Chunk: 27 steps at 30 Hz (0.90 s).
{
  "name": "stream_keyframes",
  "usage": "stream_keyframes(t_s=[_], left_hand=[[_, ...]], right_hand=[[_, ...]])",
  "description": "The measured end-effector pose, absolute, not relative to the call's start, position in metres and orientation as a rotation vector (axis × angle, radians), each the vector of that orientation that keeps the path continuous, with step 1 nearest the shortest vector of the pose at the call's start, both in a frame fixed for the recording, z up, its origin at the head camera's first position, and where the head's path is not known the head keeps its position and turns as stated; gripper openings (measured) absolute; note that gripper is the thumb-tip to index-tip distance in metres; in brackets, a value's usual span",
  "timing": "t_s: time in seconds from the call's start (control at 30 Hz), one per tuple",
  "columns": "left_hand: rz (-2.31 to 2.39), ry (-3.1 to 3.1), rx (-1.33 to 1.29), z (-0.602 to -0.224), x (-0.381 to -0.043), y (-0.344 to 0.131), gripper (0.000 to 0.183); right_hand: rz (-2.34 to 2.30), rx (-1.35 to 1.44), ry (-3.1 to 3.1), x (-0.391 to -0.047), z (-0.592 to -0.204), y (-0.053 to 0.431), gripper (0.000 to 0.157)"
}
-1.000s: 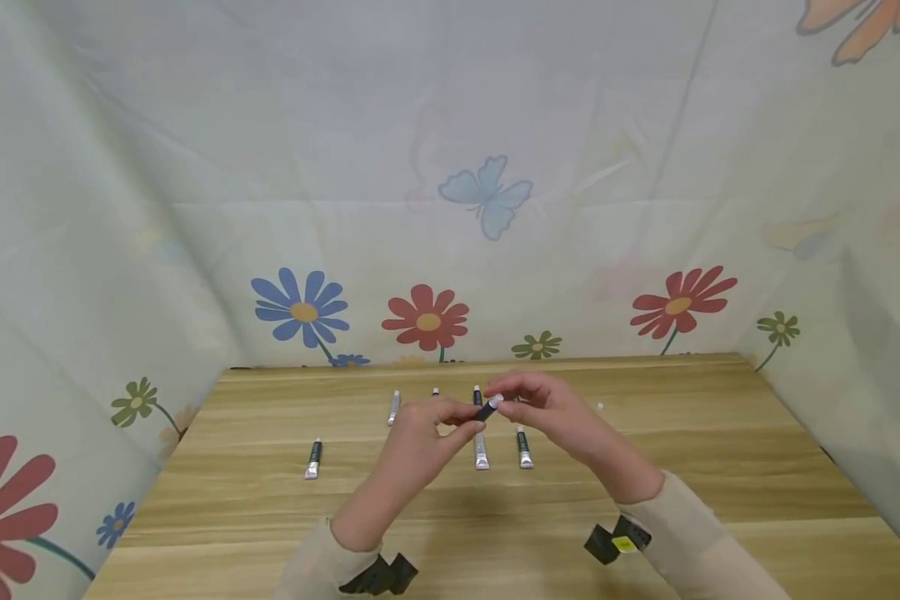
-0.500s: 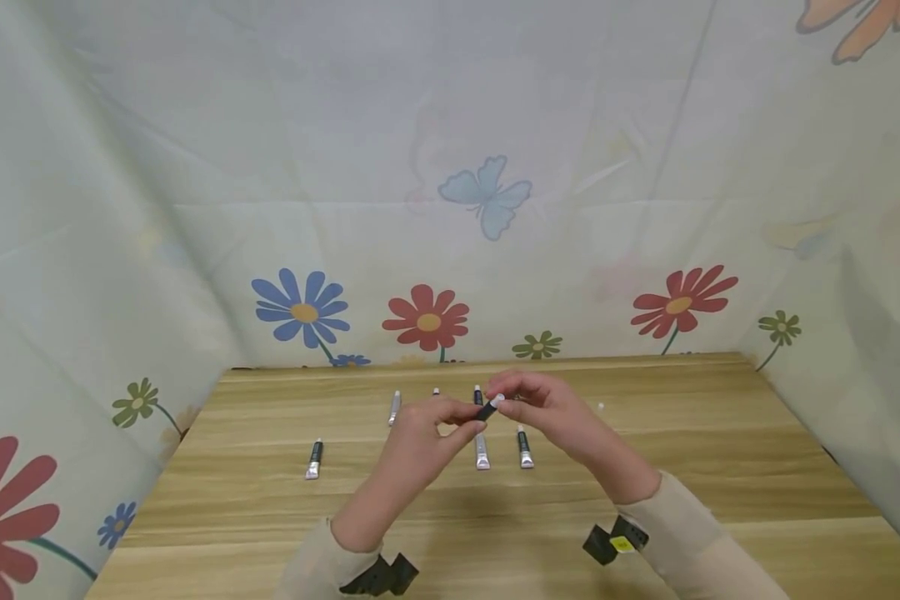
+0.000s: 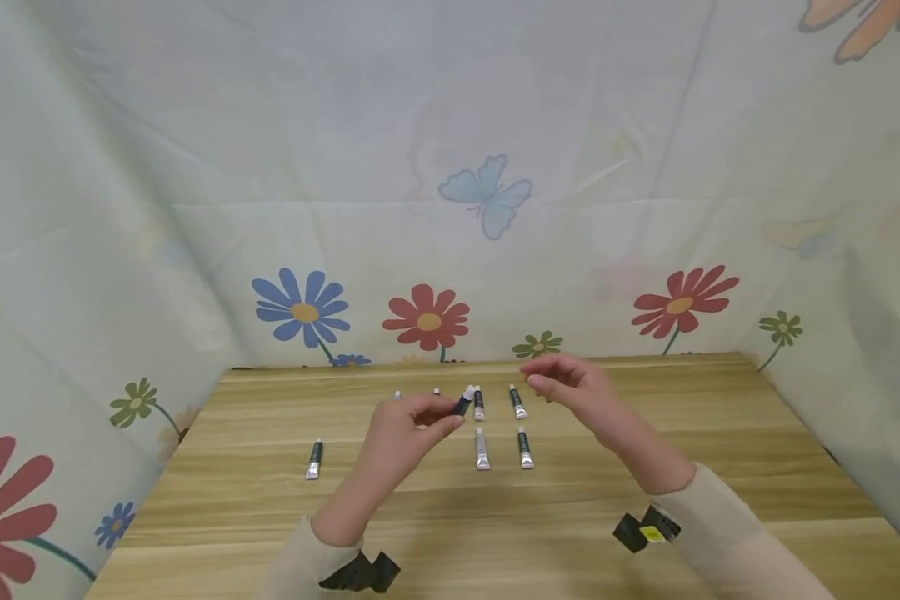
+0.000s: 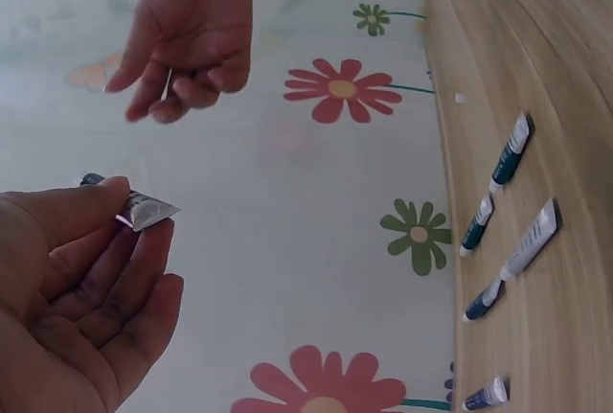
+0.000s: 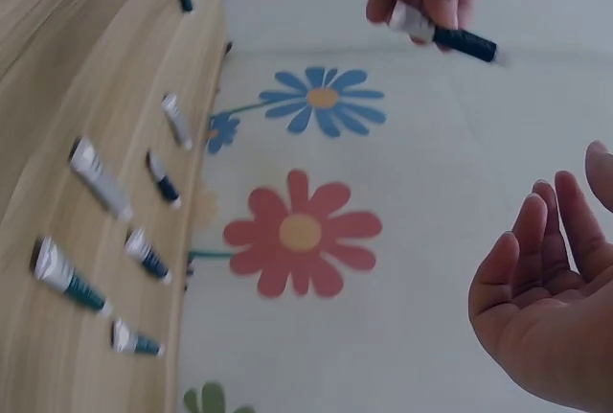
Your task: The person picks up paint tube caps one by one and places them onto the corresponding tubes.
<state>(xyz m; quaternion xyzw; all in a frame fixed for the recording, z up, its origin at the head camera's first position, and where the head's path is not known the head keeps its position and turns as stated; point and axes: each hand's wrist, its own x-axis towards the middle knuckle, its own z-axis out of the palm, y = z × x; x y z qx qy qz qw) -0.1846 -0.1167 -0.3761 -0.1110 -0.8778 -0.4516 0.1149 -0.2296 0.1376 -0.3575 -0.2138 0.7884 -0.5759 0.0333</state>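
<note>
My left hand [image 3: 397, 437] pinches a dark paint tube [image 3: 462, 402] with a white cap between thumb and fingers, cap end up, over the table. In the left wrist view its crimped silver end [image 4: 148, 212] sticks out past the thumb. To the right of it, my right hand [image 3: 577, 396] hovers with relaxed, slightly bent fingers and holds nothing. Behind and below the hands lie more paint tubes, among them a dark blue one [image 3: 479, 404], a green one [image 3: 518, 402], a grey one [image 3: 482, 452] and another green one [image 3: 525, 448].
A lone dark tube [image 3: 314, 458] lies at the left of the wooden table [image 3: 570, 533]. My left hand partly hides two tubes at the back. A small white piece [image 4: 460, 98] lies near the table's back edge. A flowered curtain [image 3: 570, 250] stands behind.
My right hand has let go of the tube's cap end and moved right. My left hand has shifted slightly left with the tube, which now stands more upright.
</note>
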Motion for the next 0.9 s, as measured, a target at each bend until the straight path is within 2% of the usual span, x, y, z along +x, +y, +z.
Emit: stream_keyframes(t_s=[0.3,0.9], left_hand=[[-1.644,-2.629,-0.053,-0.396,-0.201,-0.148,0.016],[-1.833,-2.749,0.207,-0.462,-0.234,-0.165,0.023]], right_hand=[[-1.679,-0.473,2.561,-0.237,-0.375,0.170,0.031],[-1.575,-0.080,2.714,-0.254,-0.433,0.218,0.049]])
